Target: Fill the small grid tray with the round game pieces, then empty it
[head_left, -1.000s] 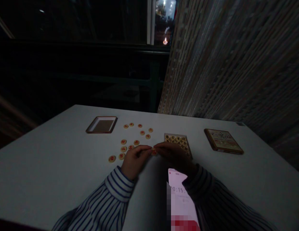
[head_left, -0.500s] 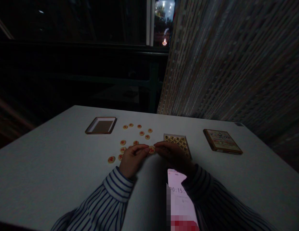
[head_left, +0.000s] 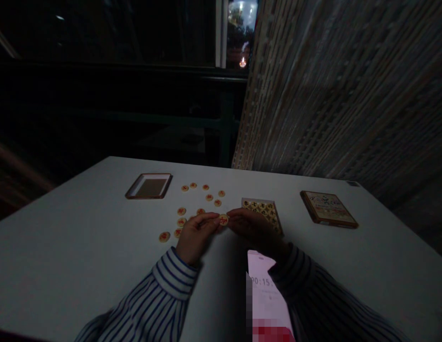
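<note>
A round, pale yellow disc-shaped piece with a red character (head_left: 223, 219) is held between the two hands, seemingly just above the table. Since the earlier views, it has been brought slightly farther from the body and its face has been uncovered and turned up more fully, so the red marking is now exposed; it has not been set down. By the bare left hand (head_left: 192, 240), the piece is pinched at its near-left edge, with thumb and forefinger closed on it. By the bare right hand (head_left: 261, 230), the opposite edge is met with the fingertips, the fingers being drawn together and stretched forward; whether the piece is gripped there or only touched cannot be told.

Just beyond the left hand, about a dozen loose yellow discs with red characters (head_left: 164, 236) are scattered, some partly hidden by the fingers. Behind the right hand, a shallow, pale-rimmed rectangular tray (head_left: 258, 200) is seen, filled with rows of discs bearing black characters. Farther left, a brown-edged open box part (head_left: 152, 187) is placed; well to the right, a flat brown box with a printed cover (head_left: 329, 209) is laid on the white table (head_left: 99, 223). Below the right sleeve, a lit phone (head_left: 268, 285) is partly covered.
</note>
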`<state>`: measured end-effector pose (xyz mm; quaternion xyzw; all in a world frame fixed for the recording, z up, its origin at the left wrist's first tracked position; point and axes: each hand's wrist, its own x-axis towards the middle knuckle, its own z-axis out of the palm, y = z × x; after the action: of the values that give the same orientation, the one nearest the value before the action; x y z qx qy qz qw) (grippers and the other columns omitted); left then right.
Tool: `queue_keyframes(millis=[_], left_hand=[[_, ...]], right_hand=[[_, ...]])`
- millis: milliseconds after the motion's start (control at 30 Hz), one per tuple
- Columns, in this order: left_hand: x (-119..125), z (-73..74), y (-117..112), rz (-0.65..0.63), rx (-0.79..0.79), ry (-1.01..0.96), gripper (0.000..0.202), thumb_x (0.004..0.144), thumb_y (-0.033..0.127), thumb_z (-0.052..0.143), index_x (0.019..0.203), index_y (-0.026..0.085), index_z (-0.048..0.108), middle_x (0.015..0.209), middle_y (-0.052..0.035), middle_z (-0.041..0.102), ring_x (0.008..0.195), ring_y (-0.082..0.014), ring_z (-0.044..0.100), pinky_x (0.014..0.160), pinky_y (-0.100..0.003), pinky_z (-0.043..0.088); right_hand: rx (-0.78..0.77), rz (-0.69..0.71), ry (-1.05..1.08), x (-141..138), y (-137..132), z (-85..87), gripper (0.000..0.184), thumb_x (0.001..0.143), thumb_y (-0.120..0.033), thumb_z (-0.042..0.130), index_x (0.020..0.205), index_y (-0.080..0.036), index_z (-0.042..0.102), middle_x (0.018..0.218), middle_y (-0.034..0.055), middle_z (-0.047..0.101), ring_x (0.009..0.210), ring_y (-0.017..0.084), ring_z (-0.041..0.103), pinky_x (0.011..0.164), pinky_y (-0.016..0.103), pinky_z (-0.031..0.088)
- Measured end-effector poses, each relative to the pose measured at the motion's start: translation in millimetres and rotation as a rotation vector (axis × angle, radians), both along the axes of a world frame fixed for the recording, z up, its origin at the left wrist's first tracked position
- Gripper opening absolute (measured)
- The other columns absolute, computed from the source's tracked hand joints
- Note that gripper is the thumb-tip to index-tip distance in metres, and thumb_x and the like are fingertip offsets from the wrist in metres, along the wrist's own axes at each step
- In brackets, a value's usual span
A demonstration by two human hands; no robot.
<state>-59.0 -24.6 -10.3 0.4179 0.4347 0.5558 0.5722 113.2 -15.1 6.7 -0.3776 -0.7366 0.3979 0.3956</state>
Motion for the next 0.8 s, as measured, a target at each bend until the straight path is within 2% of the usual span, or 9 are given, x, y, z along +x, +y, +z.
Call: queue_keyframes(millis=[300,433,633,800], left_hand=[[2.2,-0.8,-1.3,-0.048,-0.006,0.001,0.029,0.06,0.032,0.073,0.082,0.013,0.066,0.075,-0.0058,0.07,0.067,-0.0151,0.064,0.068,-0.029,0.052],[2.5,-0.7,-1.3,-0.046,-0.006,0.04,0.03,0.061,0.035,0.072,0.082,0.014,0.067,0.075,-0.0058,0.07,0.068,-0.0151,0.064,0.069,-0.029,0.052],[1.7,-2.8,-1.4,-0.009,0.011,0.112,0.028,0.064,0.036,0.07,0.081,0.014,0.069,0.072,-0.0048,0.069,0.067,-0.0144,0.063,0.068,-0.027,0.051],[0.5,-3.6,-0.9,-0.032,0.011,0.113,0.026,0.064,0.035,0.07,0.081,0.015,0.068,0.073,-0.0037,0.069,0.068,-0.0133,0.063,0.068,-0.025,0.05]], right_hand=[[0.014,-0.069,-0.038,-1.0,-2.1,6.2,0.015,0.078,-0.026,0.057,0.092,-0.019,0.06,0.083,0.0044,0.068,0.075,0.015,0.064,0.067,0.029,0.052],[0.092,-0.108,-0.095,-0.1,-1.2,5.5,0.014,0.079,-0.025,0.056,0.091,-0.02,0.06,0.083,0.0029,0.068,0.076,0.014,0.063,0.066,0.027,0.051],[0.096,-0.07,-0.099,0.9,-2.4,9.6,0.012,0.079,-0.024,0.055,0.088,-0.02,0.061,0.08,0.0024,0.068,0.072,0.013,0.063,0.063,0.025,0.05],[0.085,-0.035,-0.072,0.5,-2.1,9.3,0.014,0.079,-0.024,0.055,0.089,-0.017,0.062,0.08,0.0036,0.068,0.071,0.014,0.063,0.063,0.025,0.051]])
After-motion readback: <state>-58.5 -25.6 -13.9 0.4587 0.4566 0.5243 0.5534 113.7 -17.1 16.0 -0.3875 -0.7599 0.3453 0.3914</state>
